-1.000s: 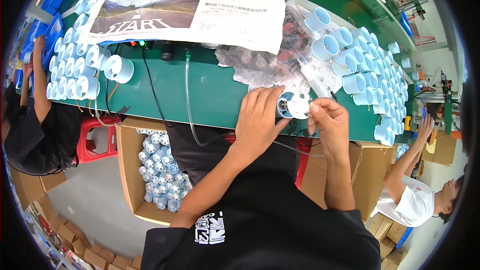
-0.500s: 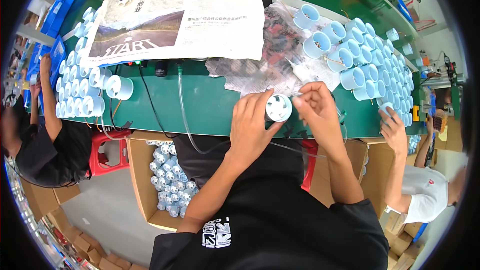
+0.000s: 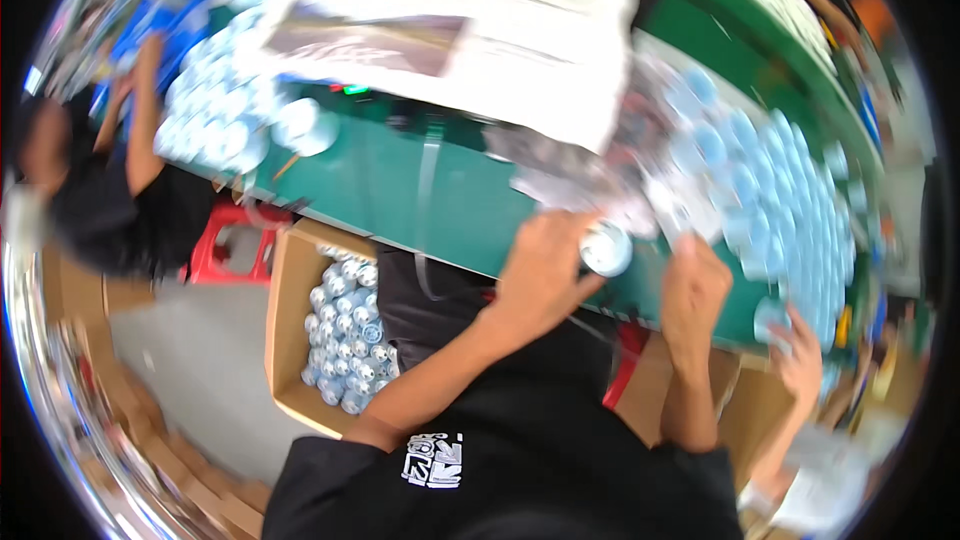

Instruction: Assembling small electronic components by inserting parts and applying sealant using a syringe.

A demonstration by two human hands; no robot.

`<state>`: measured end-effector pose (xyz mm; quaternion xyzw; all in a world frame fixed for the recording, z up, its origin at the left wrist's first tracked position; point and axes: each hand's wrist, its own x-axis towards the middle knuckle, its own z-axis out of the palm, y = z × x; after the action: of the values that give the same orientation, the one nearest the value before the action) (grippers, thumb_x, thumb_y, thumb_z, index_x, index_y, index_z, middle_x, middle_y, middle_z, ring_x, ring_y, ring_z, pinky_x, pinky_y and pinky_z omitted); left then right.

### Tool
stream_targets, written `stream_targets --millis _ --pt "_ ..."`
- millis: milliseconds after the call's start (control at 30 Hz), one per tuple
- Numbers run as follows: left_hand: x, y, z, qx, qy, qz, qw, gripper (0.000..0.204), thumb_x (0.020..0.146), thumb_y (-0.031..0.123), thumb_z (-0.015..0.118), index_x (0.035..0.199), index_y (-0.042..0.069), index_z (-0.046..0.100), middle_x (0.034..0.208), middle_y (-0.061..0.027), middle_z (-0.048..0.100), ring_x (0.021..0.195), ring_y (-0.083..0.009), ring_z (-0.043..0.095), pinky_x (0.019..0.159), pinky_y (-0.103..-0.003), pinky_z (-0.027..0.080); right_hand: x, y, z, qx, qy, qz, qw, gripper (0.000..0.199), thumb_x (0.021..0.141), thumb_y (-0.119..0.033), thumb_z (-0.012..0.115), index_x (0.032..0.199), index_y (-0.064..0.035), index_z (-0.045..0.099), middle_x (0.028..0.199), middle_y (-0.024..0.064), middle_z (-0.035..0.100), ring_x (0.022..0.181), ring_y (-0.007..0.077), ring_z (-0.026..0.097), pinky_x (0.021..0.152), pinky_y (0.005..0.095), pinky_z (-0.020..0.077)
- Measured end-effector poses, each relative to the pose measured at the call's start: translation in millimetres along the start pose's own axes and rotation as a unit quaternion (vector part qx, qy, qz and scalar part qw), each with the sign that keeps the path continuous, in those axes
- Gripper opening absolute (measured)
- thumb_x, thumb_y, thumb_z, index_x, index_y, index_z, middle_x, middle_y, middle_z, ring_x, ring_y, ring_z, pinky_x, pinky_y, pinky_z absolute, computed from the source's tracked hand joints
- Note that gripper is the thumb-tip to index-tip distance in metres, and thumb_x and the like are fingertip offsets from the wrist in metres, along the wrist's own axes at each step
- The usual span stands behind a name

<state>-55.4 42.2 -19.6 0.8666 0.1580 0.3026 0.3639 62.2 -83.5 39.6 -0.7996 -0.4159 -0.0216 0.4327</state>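
My left hand [image 3: 545, 275] is closed around a light blue plastic cup [image 3: 606, 248], its open end turned up. White blades showed inside it a moment ago; now they are smeared by motion. To its right, my right hand [image 3: 695, 285] is closed, with the fingers curled in. Its fingertips meet the lower end of a white nozzle-tipped bottle or tube [image 3: 683, 205] lying over the crumpled newspaper [image 3: 560, 175]. Blur hides whether the fingers grip it or something else.
Light blue cups stand in rows at right [image 3: 790, 200] and left [image 3: 215, 105] on the green table [image 3: 470, 210]. A newspaper sheet [image 3: 540, 50] covers equipment at the back. A cardboard box [image 3: 290, 330] holds several cups. Co-workers' hands [image 3: 797, 360] are at both sides.
The view has tilted and blurred. My right hand has gone from loosely bent fingers beside the cup to a closed hand farther from it, by the white bottle. My left hand keeps the cup.
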Motion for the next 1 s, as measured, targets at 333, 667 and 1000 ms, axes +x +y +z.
stream_targets --millis 333,667,1000 --pt "-29.0 -11.9 7.4 -0.157 0.137 0.12 0.971 0.049 0.067 0.009 0.077 0.112 0.017 0.06 0.126 -0.0123 0.049 0.117 -0.0343 0.045 0.096 -0.045 0.038 -67.5 40.6 38.5 0.016 0.024 0.122 0.992 0.063 0.103 -0.034 0.038 0.05 -0.0005 0.044 0.048 0.004 0.043 0.049 0.0157 0.04 0.054 0.0334 0.0343" --pt "-178.0 -33.4 -102.7 -0.072 0.262 -0.138 0.952 0.069 0.066 0.009 0.079 0.128 0.01 0.049 0.125 -0.0096 0.054 0.113 -0.0314 0.05 0.098 -0.042 0.037 -52.6 36.7 38.0 -0.115 0.027 0.081 0.99 0.06 0.102 -0.032 0.041 0.055 0.0039 0.051 0.052 0.0081 0.044 0.051 0.0197 0.039 0.052 0.0353 0.0331" --pt "32.5 -151.2 -284.4 0.11 0.415 -0.113 0.896 0.062 0.072 0.017 0.076 0.12 0.004 0.039 0.111 -0.0263 0.054 0.105 -0.0373 0.056 0.089 -0.044 0.045 -65.3 42.9 39.5 -0.135 -0.004 0.051 0.99 0.048 0.101 -0.016 0.041 0.057 0.0022 0.043 0.051 0.0099 0.042 0.047 0.0244 0.041 0.051 0.0391 0.0329"
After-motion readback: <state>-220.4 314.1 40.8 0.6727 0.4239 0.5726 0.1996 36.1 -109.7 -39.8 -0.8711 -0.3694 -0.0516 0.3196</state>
